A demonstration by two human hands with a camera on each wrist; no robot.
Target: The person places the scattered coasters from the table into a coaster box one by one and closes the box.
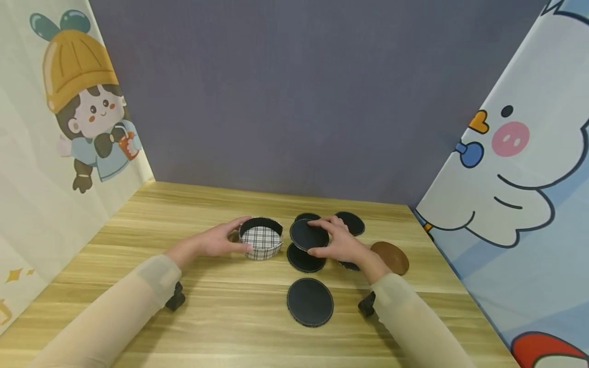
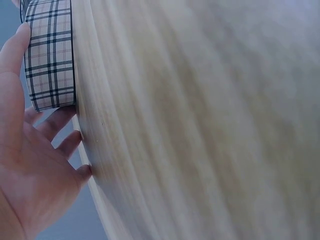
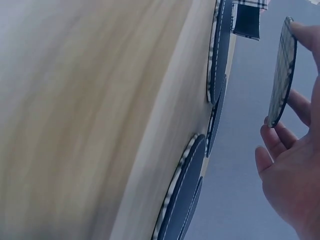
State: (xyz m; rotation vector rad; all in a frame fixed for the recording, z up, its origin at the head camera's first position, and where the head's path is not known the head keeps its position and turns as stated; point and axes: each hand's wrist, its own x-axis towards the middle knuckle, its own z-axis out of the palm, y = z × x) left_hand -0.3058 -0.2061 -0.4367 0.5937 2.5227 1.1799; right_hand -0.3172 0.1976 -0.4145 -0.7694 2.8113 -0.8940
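My left hand [image 1: 216, 241] grips the side of a round plaid coaster holder [image 1: 261, 239] that stands upright on the table. The holder has a dark inner wall and a gap at its right side. In the left wrist view, the thumb lies on the plaid outer wall [image 2: 50, 60]. My right hand [image 1: 341, 243] pinches a round black coaster [image 1: 308, 235] by its edge, above other coasters. The right wrist view shows this coaster's plaid underside [image 3: 281, 75], held clear of the table. Directly below it lies another black coaster [image 1: 306, 259].
Nearer the front lies a single black coaster [image 1: 310, 302]. More black coasters lie behind and beside the right hand, one at the back right [image 1: 353, 223], some partly hidden. A brown disc [image 1: 391, 258] lies to the right. Printed side panels and a grey back wall [image 1: 276, 102] enclose the wooden table [image 1: 221, 317].
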